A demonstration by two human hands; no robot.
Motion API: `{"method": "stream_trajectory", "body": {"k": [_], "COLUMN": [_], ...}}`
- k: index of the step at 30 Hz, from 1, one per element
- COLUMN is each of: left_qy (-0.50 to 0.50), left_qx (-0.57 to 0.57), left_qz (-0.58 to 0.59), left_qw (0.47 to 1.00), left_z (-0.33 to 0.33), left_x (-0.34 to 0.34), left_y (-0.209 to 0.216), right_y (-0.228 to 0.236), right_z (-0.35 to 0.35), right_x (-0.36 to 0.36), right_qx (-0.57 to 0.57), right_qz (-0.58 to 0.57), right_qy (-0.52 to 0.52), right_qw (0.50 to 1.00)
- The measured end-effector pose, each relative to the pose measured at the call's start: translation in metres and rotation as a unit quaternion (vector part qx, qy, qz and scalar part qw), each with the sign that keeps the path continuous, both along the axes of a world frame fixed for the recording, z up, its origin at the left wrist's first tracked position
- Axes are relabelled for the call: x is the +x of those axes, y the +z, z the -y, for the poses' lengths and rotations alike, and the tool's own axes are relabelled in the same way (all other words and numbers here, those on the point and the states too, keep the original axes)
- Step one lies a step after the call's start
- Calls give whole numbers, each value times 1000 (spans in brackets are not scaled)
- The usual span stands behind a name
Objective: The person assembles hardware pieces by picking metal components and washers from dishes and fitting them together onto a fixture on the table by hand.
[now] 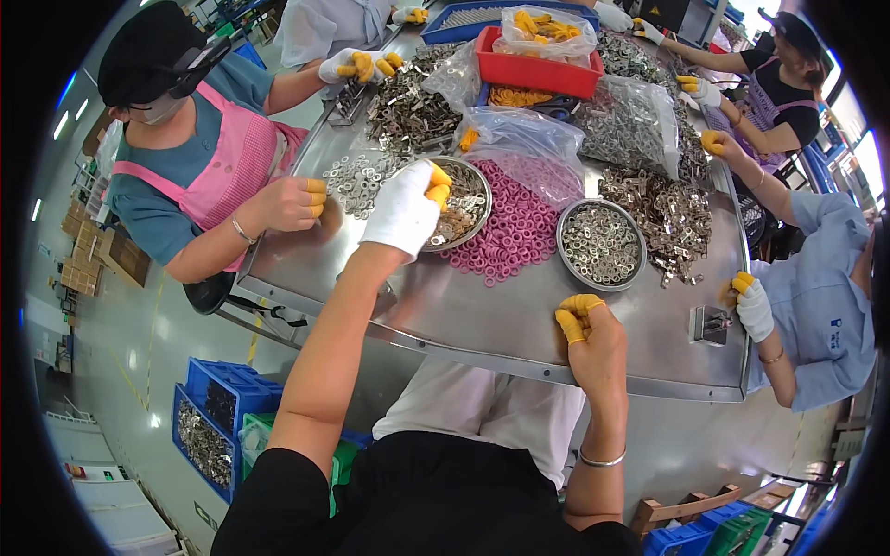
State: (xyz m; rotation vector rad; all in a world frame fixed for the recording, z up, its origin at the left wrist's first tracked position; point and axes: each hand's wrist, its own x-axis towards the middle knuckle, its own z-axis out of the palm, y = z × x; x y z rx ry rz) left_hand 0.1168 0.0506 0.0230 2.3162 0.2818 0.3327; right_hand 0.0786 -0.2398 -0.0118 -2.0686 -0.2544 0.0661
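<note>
My left hand, in a white glove with yellow finger covers, reaches over a round metal bowl of small shiny metal parts. Its fingers are bent together at the bowl; anything they grip is hidden. My right hand, bare with yellow finger covers, is closed at the table's near edge, and its contents cannot be made out. Pink rings lie heaped between that bowl and a second metal bowl of small silver rings. Pale washers are spread left of my left hand.
Metal clips are piled right of the second bowl. Behind stand a red bin and a clear bag of parts. A small metal fixture sits at the table's right. Co-workers' hands are along both sides of the steel table.
</note>
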Motion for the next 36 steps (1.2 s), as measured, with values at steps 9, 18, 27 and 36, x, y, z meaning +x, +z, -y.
{"method": "stream_trajectory", "body": {"k": [9,18,27,36], "left_qy": [189,125,-30,50], "left_qx": [-13,-19,-339,-426], "left_qz": [76,47,-111,-134], "left_qw": [979,991,934,893], "left_z": [-74,1,70,73], "left_x": [-81,-131,-110,-108], "left_y": [-11,-38,-18,-12], "right_y": [-1,-3,9,-4], "right_z": [-1,-20,-38,-36], "right_x": [-4,-15,-18,13], "right_qx": [19,115,211,-251], "right_qz": [14,-42,-102,169], "right_qy": [-4,72,91,10], "right_qw": [1000,990,968,953]}}
